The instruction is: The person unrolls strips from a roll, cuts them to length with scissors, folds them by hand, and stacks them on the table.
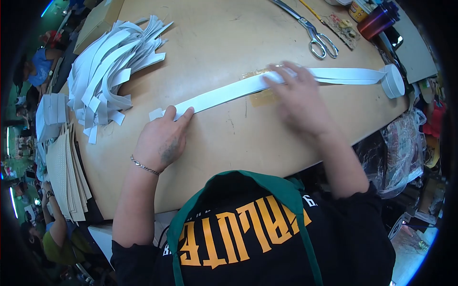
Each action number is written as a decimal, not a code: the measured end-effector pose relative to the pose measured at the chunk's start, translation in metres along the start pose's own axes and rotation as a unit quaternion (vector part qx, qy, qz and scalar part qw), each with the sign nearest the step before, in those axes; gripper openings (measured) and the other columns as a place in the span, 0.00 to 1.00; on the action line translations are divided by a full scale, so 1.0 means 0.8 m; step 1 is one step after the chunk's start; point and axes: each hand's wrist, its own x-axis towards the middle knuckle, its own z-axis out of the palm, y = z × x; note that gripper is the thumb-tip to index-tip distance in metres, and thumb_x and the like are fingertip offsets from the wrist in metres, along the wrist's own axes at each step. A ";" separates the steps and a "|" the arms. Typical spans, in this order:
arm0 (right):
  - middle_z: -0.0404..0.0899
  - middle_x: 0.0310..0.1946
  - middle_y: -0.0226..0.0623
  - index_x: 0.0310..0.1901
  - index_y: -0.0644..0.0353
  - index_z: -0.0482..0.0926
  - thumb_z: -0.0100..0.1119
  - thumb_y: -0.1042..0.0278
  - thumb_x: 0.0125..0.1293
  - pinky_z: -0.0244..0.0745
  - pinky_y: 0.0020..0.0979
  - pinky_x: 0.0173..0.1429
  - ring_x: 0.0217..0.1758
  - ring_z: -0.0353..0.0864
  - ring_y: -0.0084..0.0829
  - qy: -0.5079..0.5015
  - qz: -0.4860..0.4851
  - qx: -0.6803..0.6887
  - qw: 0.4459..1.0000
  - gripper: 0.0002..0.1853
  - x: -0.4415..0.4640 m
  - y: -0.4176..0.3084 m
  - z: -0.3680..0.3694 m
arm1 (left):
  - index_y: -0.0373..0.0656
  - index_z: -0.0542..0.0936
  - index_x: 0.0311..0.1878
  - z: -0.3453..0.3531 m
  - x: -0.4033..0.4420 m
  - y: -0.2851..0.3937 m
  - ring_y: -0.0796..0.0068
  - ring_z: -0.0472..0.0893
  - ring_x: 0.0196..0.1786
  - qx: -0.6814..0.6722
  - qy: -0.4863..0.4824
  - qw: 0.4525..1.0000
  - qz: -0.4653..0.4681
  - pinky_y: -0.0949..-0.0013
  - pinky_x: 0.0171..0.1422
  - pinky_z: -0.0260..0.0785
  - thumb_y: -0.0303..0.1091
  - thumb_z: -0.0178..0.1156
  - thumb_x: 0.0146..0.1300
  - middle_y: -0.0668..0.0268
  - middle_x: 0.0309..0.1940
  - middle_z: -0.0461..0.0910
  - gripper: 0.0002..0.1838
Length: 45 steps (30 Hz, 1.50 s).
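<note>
A long white strip stretches across the table, with a folded or doubled length running to a white roll on the right. My left hand presses the strip's left end down on the table, thumb and index finger on it. A small white piece shows beside those fingers. Over the middle of the strip lies my right hand, its fingers stretched out and apart, blurred by motion. Brown tape on the tabletop shows under the strip near the right hand.
A heap of cut white strips lies at the table's left. Metal scissors, a yellow pencil and a dark red tumbler are at the back right. Stacked card sheets sit at the left edge. Other people are beyond.
</note>
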 end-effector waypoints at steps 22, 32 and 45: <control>0.68 0.52 0.43 0.51 0.61 0.73 0.58 0.43 0.54 0.60 0.47 0.56 0.58 0.65 0.40 0.029 0.046 0.067 0.996 0.31 0.006 -0.099 0.047 | 0.54 0.65 0.65 0.051 0.089 0.054 0.49 0.52 0.72 -0.067 0.194 0.972 -0.118 0.29 0.62 0.50 0.47 0.49 0.66 0.57 0.68 0.57 0.25; 0.75 0.44 0.43 0.46 0.60 0.77 0.65 0.62 0.54 0.68 0.39 0.54 0.48 0.74 0.43 0.181 0.169 0.217 0.944 0.19 0.032 0.029 0.027 | 0.61 0.58 0.70 0.060 0.101 0.051 0.50 0.45 0.75 -0.084 0.115 0.976 -0.166 0.26 0.64 0.40 0.61 0.42 0.65 0.59 0.73 0.48 0.33; 0.76 0.26 0.36 0.34 0.63 0.76 0.61 0.63 0.57 0.72 0.33 0.36 0.29 0.76 0.32 -0.160 0.474 0.239 0.832 0.11 0.070 0.235 0.014 | 0.61 0.58 0.70 0.058 0.101 0.052 0.51 0.45 0.75 -0.086 0.124 0.974 -0.166 0.26 0.65 0.40 0.63 0.44 0.63 0.60 0.73 0.49 0.34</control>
